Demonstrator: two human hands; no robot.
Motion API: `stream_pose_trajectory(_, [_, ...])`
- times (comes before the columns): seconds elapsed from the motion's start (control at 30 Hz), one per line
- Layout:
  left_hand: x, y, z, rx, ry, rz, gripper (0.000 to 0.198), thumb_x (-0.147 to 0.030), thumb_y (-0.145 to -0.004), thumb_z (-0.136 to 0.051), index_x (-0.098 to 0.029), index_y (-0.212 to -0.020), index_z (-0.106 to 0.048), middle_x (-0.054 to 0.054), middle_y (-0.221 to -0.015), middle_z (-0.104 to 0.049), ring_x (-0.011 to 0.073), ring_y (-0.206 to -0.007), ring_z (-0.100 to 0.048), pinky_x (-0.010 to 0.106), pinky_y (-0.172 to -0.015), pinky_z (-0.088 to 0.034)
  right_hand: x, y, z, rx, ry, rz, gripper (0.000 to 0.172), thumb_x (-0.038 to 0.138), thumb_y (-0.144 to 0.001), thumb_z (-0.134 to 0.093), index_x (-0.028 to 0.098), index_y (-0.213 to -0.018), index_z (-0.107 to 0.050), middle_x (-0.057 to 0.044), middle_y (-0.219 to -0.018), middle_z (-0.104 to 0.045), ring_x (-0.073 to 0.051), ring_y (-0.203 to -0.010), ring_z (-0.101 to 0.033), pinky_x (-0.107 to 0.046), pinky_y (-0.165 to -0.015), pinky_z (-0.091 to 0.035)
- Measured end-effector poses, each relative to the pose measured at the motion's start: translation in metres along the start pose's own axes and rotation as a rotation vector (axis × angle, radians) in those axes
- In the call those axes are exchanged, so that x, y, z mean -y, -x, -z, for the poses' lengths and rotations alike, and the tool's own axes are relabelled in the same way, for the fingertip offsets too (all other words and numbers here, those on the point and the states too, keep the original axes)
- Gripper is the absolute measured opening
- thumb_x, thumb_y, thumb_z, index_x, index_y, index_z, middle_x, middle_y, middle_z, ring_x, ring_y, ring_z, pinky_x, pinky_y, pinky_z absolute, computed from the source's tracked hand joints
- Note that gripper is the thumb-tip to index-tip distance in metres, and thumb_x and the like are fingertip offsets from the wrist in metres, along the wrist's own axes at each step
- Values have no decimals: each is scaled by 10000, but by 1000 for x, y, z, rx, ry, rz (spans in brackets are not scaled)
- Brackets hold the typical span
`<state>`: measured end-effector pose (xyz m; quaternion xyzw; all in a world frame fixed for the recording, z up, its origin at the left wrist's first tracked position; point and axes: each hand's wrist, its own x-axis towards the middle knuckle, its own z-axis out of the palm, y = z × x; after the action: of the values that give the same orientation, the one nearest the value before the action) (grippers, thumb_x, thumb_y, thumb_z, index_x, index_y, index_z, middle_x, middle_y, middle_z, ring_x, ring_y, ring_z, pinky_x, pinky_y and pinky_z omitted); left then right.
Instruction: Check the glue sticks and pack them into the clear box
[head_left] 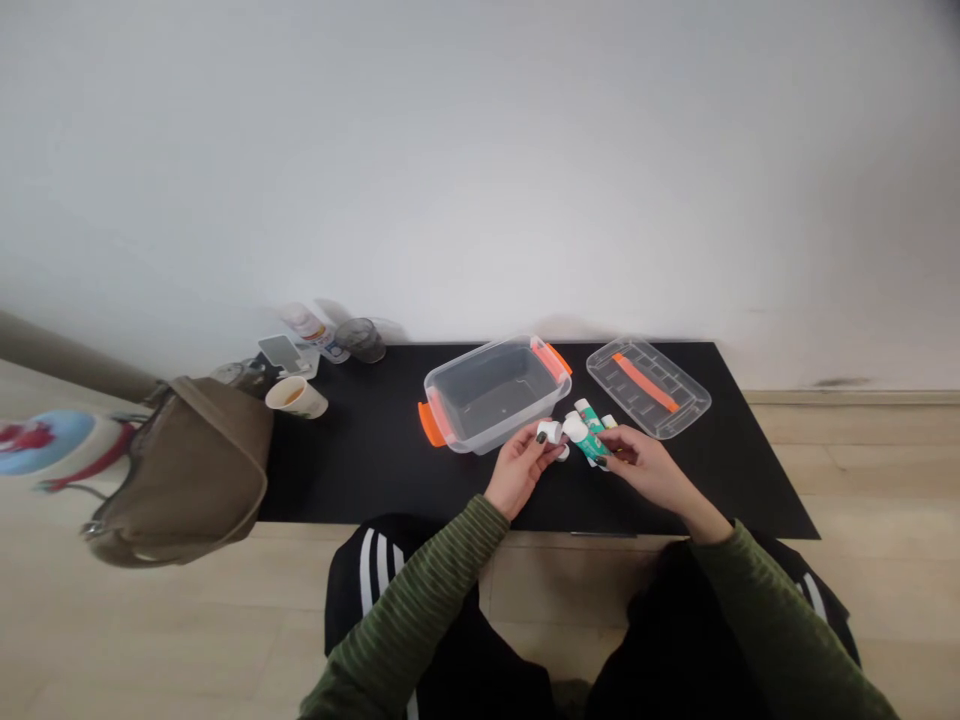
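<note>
My left hand (517, 467) pinches a small white cap (550, 432) between thumb and fingers, just in front of the clear box. In my right hand (646, 466) is a green and white glue stick (587, 441), its white end pointing toward the cap. Another green and white stick (589, 412) lies behind it on the black table (420, 492), partly hidden. Under my fingers a further white round piece (562, 453) shows. The clear plastic box (489, 440) with orange latches stands open behind my left hand; I see nothing inside it.
A clear lid (688, 402) with an orange handle lies at the back right. On the left are a paper cup (309, 402) holding a drink, a spray bottle (319, 330), a dark glass (362, 341), a white device (285, 355) and a brown bag (202, 470). A wall rises behind.
</note>
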<state>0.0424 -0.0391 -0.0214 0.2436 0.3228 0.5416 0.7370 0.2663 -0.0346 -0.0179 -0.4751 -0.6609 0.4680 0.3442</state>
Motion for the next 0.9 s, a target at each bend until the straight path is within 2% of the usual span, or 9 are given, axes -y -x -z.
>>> stream_pose_trajectory(0.13, [-3, 3, -2, -5, 22, -3, 350, -300, -758, -786, -152, -1058, -684, 65, -1057, -701, 165, -947, -670, 364, -995, -489, 5, 1, 1, -2, 132, 31, 304, 309, -820, -640, 234, -1114, -652, -57, -1055, -688, -203, -915, -655, -343, -803, -535])
stream_pose_trajectory(0.3, [-2, 5, -2, -30, -48, -50, 305, -283, -722, -814, -156, -956, -666, 50, -1022, -697, 160, -935, -658, 356, -932, -526, 11, 1, 3, -35, 272, 93, 260, 276, -790, -656, 235, -1045, -682, -40, -961, -666, -175, -795, -623, -313, -734, -518])
stream_pose_trajectory(0.37, [-2, 6, -1, -40, -86, -66, 321, -284, -707, -823, -158, -952, -658, 51, -1036, -695, 166, -946, -654, 359, -915, -535, 13, 1, 4, -49, 297, 125, 252, 277, -783, -668, 242, -1031, -689, -44, -973, -657, -182, -820, -622, -312, -748, -519])
stream_pose_trajectory(0.53, [-2, 5, 1, -78, -176, -79, 367, -326, -669, -842, -150, -943, -672, 62, -1023, -708, 164, -907, -656, 346, -883, -541, 16, 2, 4, -84, 334, 171, 250, 299, -791, -663, 268, -1036, -707, -59, -1055, -646, -230, -987, -622, -373, -892, -503])
stream_pose_trajectory(0.9, [-2, 5, 2, -88, -224, -99, 358, -318, -631, -863, -153, -906, -705, 67, -1035, -728, 166, -907, -664, 336, -894, -525, 20, 5, -2, -66, 231, 184, 268, 265, -803, -659, 262, -1068, -699, -51, -1088, -690, -227, -1022, -641, -365, -927, -489])
